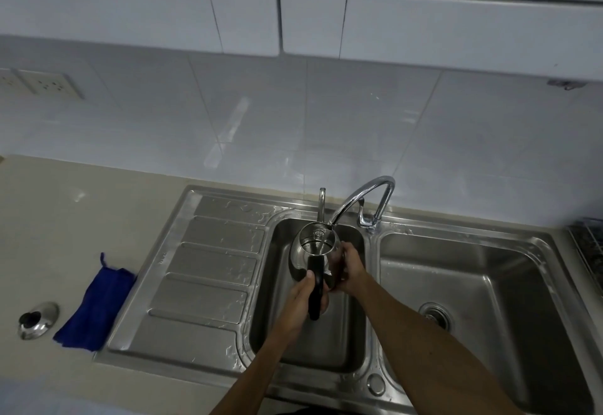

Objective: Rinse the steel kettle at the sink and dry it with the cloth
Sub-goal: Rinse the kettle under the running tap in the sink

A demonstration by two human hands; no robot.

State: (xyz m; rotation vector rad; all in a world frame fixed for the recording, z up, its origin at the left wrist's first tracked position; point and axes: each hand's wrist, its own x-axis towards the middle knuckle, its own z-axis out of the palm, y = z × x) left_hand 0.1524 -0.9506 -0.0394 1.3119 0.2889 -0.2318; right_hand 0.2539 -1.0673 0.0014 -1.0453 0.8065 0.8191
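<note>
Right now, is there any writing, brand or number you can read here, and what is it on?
No text is readable in this view.
Steel kettle: a small mark on the inner wall below the rim, too small to read.
Drainboard: a tiny stamped mark near its left edge, too blurred to read.
Wall sockets: no label visible.
Blue cloth: no visible label.

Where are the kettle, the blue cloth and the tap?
steel kettle (300, 259): head view, on its shiny left side.
blue cloth (94, 310): head view, middle of the folded cloth.
tap (365, 191): head view, on the curved spout.
</note>
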